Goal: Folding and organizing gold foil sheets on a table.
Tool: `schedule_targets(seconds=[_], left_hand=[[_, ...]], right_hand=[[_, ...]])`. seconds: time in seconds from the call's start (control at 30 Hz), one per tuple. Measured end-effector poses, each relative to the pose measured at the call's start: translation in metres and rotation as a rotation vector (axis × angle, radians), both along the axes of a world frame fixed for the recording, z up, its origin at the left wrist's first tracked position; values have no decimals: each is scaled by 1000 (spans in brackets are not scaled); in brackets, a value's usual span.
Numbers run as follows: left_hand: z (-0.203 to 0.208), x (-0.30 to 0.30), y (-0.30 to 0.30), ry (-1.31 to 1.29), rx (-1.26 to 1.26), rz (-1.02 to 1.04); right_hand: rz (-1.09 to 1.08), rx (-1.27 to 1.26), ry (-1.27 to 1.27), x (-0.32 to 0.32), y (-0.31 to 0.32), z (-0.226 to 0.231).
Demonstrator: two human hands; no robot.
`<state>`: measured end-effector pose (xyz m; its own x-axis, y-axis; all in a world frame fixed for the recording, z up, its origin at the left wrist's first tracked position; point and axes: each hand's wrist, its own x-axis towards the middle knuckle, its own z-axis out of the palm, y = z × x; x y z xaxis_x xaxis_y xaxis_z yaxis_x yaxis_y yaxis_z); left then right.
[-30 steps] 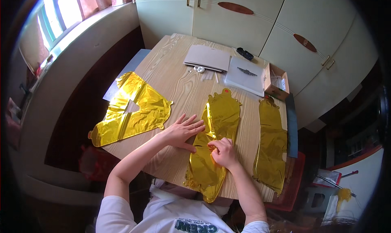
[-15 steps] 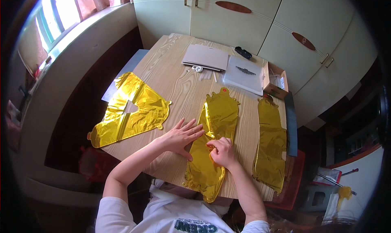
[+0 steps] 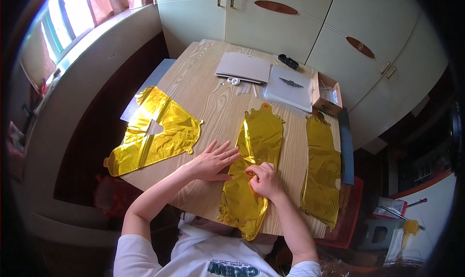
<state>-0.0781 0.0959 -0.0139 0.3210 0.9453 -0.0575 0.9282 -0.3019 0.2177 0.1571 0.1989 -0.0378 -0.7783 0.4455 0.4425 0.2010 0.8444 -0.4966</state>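
A long flat gold foil balloon (image 3: 264, 136) lies lengthwise on the table in front of me, its near end at the table's front edge. My left hand (image 3: 213, 163) rests flat with fingers spread, its fingertips on the balloon's left edge. Fingers curled closed, my right hand (image 3: 265, 180) presses on the middle of the same balloon and seems to pinch the foil; its fingertips are partly hidden. To the left lies a roughly triangular gold foil balloon (image 3: 179, 129) with a small opening in it. Another long gold foil balloon (image 3: 320, 170) lies along the right edge.
Toward the back of the wooden table (image 3: 193, 78) are stacked grey boards (image 3: 242, 66), white ribbon rolls (image 3: 234, 81), clear plastic sleeves (image 3: 286, 95), a black object (image 3: 288, 61) and a small open box (image 3: 327, 95). A red stool (image 3: 351, 219) stands below the right side.
My left hand has shifted slightly left, and its thumb has drawn up closer to the fingers. My right hand stays in almost the same place on the middle balloon.
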Motion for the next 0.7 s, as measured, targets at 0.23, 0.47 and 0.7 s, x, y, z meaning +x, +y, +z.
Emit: schedule_targets(seconds=[0.23,0.47,0.7], left_hand=[[0,0,-1,-2,-26,-7],[4,3,-2,10,-17,-12],[12,5,-2,28,-29,-24]], right_hand=[[7,-29,-38,1,0,3],[1,-23,-34,2,-1,3],[1,-13,-12,1,0,0]])
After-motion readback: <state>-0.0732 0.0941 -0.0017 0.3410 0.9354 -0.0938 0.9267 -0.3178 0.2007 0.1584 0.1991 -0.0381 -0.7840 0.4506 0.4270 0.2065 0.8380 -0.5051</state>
